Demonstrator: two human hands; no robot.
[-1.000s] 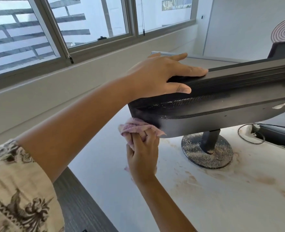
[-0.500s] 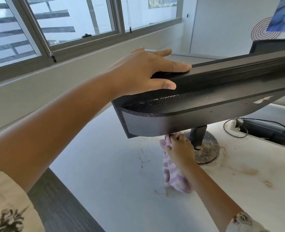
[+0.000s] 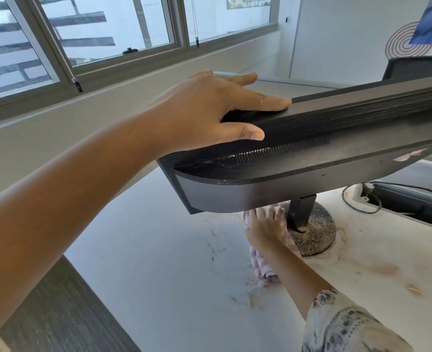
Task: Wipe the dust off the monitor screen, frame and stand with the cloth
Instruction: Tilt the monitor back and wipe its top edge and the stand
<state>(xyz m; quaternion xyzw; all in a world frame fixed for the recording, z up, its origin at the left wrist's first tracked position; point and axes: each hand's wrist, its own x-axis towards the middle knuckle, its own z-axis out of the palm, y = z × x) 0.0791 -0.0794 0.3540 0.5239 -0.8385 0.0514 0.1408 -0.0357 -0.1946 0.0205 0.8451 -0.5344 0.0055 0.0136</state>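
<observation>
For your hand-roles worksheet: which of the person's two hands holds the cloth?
The right hand, low beside the stand, grips the purple-and-white checked cloth; the left hand rests atop the black monitor.

We see the black plastic monitor with a ribbed rear casing point(image 3: 311, 158) tilted forward, its top edge lying under the flat fingers point(image 3: 265, 101) of our left hand. Its round black base, speckled with dust point(image 3: 316, 232), sits just beside our right fingers point(image 3: 265, 214), which press the pink-and-white checked cloth point(image 3: 263, 265) against the black stand neck point(image 3: 301, 209).

Your right hand point(image 3: 265, 226) slid the cloth point(image 3: 263, 265) from the monitor's point(image 3: 311, 153) corner along to the stand point(image 3: 301, 210).
</observation>
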